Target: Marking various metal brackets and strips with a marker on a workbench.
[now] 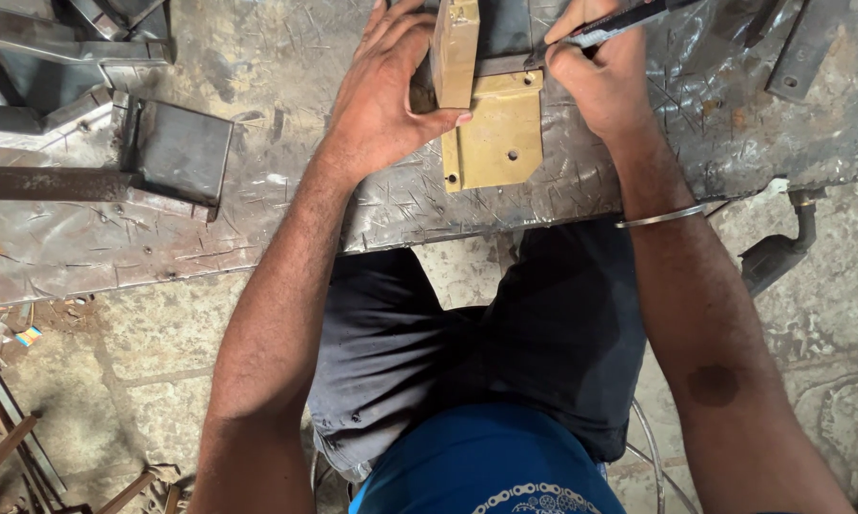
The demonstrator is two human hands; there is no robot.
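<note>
1. Bracket (494, 133): a yellow-painted angle of metal plate, one leaf flat on the bench (258, 205) near its front edge and the other leaf standing upright (455, 48) from it. I judge it rigid and fairly heavy for its size; it will neither flex nor crush, but the painted faces look smooth and could slide on the worn steel top unless pressed down. The upright leaf gives the best hold, pinched across its thickness, with the palm bearing down beside it. The flat leaf has small round holes near its corners and along its left edge, and the paint is dull and scuffed.

2. Left hand (381, 95): it lies over the bracket's left side, fingers wrapped onto the upright leaf and the thumb stretched across the flat leaf, so it is clamped on the bracket and steadies it.

3. Right hand (596, 81): fingers pinched together around a marker (619, 21), held slanted with its tip down at the bracket's upper right corner, where a grey strip (500, 65) crosses behind. Whether the tip touches the metal is hard to tell from this angle. A thin bangle (659, 218) sits on that wrist.

4. Marker: slim, dark body with a pale band, light and easy to grip like a pen.
</note>
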